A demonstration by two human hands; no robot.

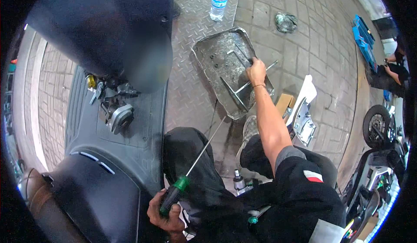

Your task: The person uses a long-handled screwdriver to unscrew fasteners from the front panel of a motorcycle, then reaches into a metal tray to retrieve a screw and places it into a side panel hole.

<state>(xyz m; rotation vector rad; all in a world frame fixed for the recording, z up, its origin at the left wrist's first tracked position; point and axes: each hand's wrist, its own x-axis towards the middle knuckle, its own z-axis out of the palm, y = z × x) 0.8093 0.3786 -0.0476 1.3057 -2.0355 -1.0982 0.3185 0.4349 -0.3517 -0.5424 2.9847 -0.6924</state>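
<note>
My left hand (167, 215), low in the picture, is wrapped round the black-and-green handle of a screwdriver (178, 191). Its long thin shaft points up and away toward the metal tray (208, 87). Over the tray's right side, my right hand (256, 73) has its fingers closed on a slim metal rod tool (241, 52); the gripped end is hidden by the fingers. A T-handle wrench (234, 93) lies in the tray below that hand, its long bar passing under the wrist. A few small dark round parts (213, 60) rest on the tray's left half.
A water bottle (219, 3) stands beyond the tray, and a crumpled plastic bag (286, 22) lies on the paving. At left is a scooter footboard (143, 126) bearing a metal part (119, 117). White panels (304, 108) sit right; another person (393, 71) is far right.
</note>
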